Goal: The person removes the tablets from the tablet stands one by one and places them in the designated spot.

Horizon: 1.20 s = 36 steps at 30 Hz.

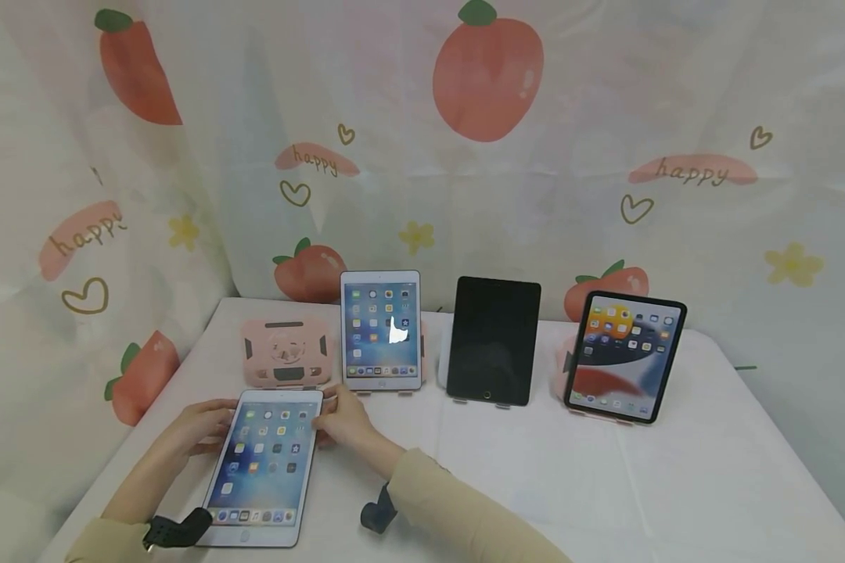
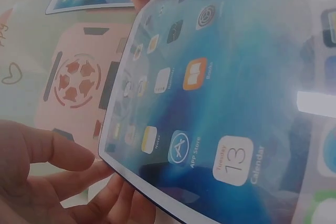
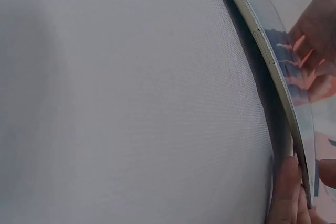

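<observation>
A white-framed tablet (image 1: 264,461) with a lit home screen slants over the near left of the table, its home button end towards me. My right hand (image 1: 345,422) pinches its upper right edge, thumb (image 3: 328,173) at the screen side and fingers (image 3: 286,190) behind. At the upper left corner, my left hand (image 1: 200,430) holds the edge; its fingers (image 2: 113,198) go in under the tablet and the thumb lies beside the corner. Just behind stands a pink tablet stand (image 1: 286,352) with a cut-out pattern, its foot partly hidden by the tablet's top.
Along the table's back, a white tablet (image 1: 380,332), a dark-screened tablet (image 1: 493,342) and a black-framed lit tablet (image 1: 625,356) lean on stands. A white cloth covers the table (image 1: 535,485). Behind hangs a peach-patterned curtain (image 1: 521,195).
</observation>
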Motion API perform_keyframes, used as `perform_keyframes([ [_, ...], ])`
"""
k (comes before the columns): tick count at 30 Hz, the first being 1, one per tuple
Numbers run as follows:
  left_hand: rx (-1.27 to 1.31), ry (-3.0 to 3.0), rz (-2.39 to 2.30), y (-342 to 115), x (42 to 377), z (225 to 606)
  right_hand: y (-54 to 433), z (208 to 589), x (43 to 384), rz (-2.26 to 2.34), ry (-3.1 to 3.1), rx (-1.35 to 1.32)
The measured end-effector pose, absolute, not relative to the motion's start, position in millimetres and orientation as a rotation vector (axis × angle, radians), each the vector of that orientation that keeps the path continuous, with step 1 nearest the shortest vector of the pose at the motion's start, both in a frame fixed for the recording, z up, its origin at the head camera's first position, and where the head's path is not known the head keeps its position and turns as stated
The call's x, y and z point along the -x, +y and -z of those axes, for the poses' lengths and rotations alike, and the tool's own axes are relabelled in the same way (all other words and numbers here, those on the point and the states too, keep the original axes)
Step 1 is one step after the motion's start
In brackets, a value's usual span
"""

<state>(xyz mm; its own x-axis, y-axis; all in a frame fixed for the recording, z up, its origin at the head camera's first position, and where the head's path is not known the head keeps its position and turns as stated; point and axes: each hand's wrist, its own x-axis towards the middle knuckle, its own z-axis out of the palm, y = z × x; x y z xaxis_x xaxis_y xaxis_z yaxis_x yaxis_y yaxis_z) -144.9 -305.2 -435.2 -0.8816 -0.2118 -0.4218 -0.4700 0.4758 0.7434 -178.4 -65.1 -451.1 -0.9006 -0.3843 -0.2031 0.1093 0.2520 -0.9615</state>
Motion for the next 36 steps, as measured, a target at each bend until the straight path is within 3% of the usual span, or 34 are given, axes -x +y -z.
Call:
perform_keyframes([
  [36, 0.497, 2.442, -1.230, -302.1, 148.9, 435.7, -60.3, 460.3, 179.9, 1.600, 2.175, 0.346],
])
